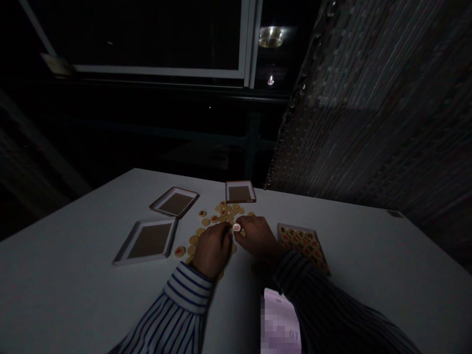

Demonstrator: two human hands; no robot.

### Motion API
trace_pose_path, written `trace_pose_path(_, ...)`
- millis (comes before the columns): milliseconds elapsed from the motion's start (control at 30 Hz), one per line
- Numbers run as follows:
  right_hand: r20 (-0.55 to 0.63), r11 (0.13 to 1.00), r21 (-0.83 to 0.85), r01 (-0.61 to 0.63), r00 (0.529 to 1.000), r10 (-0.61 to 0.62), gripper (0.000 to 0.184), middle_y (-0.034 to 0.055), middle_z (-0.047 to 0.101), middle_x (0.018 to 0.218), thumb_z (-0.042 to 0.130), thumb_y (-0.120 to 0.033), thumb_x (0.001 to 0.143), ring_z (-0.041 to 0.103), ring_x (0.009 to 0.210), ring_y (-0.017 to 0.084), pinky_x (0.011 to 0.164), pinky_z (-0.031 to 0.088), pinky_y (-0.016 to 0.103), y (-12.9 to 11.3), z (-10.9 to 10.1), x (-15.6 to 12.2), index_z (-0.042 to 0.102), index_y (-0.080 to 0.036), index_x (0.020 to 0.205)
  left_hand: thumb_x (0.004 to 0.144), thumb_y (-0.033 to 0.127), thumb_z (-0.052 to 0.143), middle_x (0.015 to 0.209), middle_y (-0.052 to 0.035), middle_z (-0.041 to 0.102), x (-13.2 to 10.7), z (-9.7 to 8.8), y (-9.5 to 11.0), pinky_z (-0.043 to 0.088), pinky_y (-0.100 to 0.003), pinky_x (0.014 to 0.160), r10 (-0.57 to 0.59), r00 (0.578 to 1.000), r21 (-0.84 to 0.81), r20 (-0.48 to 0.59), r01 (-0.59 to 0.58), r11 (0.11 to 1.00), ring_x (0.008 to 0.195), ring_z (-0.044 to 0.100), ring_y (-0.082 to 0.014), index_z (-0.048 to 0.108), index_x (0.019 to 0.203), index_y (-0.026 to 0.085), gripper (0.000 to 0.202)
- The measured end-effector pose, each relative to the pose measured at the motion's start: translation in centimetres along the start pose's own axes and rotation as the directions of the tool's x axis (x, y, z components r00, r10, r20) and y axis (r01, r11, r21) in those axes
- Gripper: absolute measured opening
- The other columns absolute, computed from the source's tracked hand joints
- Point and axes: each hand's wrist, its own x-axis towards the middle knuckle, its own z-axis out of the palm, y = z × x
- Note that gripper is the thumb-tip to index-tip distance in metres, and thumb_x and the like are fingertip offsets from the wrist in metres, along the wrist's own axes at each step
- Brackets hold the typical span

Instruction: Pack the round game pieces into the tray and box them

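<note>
A round Chinese chess piece (236, 227) with a red character is pinched between the thumb and fingers of my right hand (257, 237), its face turned up toward me. Close beside it, my left hand (212, 249) has its fingers curled in over the loose pieces; whatever they grip is hidden. Around and under both hands lies a spread of wooden Chinese chess pieces (193, 240), several face down and a few showing red or black characters. To the right of my right hand, a box tray (279, 231) holds rows of pieces, partly covered by my sleeve.
On the white table (73, 275), two box halves stand at the left, a nearer tray (170, 241) and a farther one (155, 202). Another tray (240, 184) stands at the back. A lit phone-like screen (282, 314) lies near me. A bead curtain (354, 108) hangs at the right.
</note>
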Motion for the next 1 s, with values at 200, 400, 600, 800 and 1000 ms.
trace_pose_path(200, -0.056, 0.999, -0.006, 0.047, 0.997, -0.048, 0.024, 0.0077, 0.061, 0.087, 0.039, -0.033, 0.083, 0.05, 0.086, 0.019, 0.076, 0.029, 0.031, 0.0, 0.1, -0.1, 0.055, -0.016, 0.089, 0.082, 0.021, 0.038, 0.099, -0.0089, 0.063, 0.1, 0.1, -0.1, 0.042, -0.034, 0.082, -0.025, 0.999, -0.051, -0.023, 0.024, 0.998, 0.093, 0.056, -0.0209, 0.055, 0.102, 0.015, 0.028)
trace_pose_path(400, -0.103, 0.994, -0.001, 0.109, 0.989, -0.109, 0.021, 0.0065, 0.062, 0.087, 0.043, -0.029, 0.082, 0.05, 0.086, 0.019, 0.079, 0.026, 0.032, -0.2, -0.3, -0.1, 0.055, -0.016, 0.093, 0.083, 0.024, 0.036, 0.096, -0.008, 0.064, 0.1, -0.1, -0.2, 0.043, -0.033, 0.08, -0.06, 0.996, -0.094, -0.059, 0.054, 0.994, 0.089, 0.058, -0.0205, 0.055, 0.102, 0.017, 0.028)
trace_pose_path(600, -0.102, 0.991, -0.013, 0.136, 0.985, -0.136, 0.021, 0.0062, 0.062, 0.087, 0.041, -0.03, 0.084, 0.05, 0.085, 0.019, 0.079, 0.025, 0.034, -0.7, -1.3, -0.2, 0.055, -0.017, 0.092, 0.082, 0.027, 0.037, 0.094, -0.0064, 0.065, 0.2, -0.8, 0.5, 0.043, -0.031, 0.078, -0.12, 0.991, -0.205, -0.062, 0.105, 0.973, 0.087, 0.059, -0.0196, 0.057, 0.098, 0.018, 0.027)
trace_pose_path(800, -0.072, 0.988, -0.021, 0.15, 0.986, -0.151, 0.022, 0.0056, 0.062, 0.087, 0.044, -0.03, 0.083, 0.051, 0.086, 0.019, 0.079, 0.025, 0.034, -0.9, -2.8, -0.4, 0.056, -0.018, 0.095, 0.08, 0.031, 0.043, 0.092, -0.0056, 0.066, 0.3, -0.6, 0.7, 0.043, -0.031, 0.079, -0.196, 0.98, -0.446, -0.022, 0.166, 0.879, 0.087, 0.059, -0.0189, 0.061, 0.093, 0.018, 0.027)
trace_pose_path(1000, -0.037, 0.985, -0.038, 0.169, 0.985, -0.171, 0.022, 0.0062, 0.062, 0.085, 0.042, -0.03, 0.083, 0.052, 0.086, 0.019, 0.079, 0.026, 0.033, -0.9, -4.1, -1.4, 0.058, -0.017, 0.092, 0.074, 0.032, 0.051, 0.084, -0.0056, 0.068, 0.4, -0.5, 1.1, 0.044, -0.03, 0.077, -0.229, 0.972, -0.622, 0.058, 0.215, 0.753, 0.08, 0.061, -0.0185, 0.065, 0.085, 0.015, 0.025)
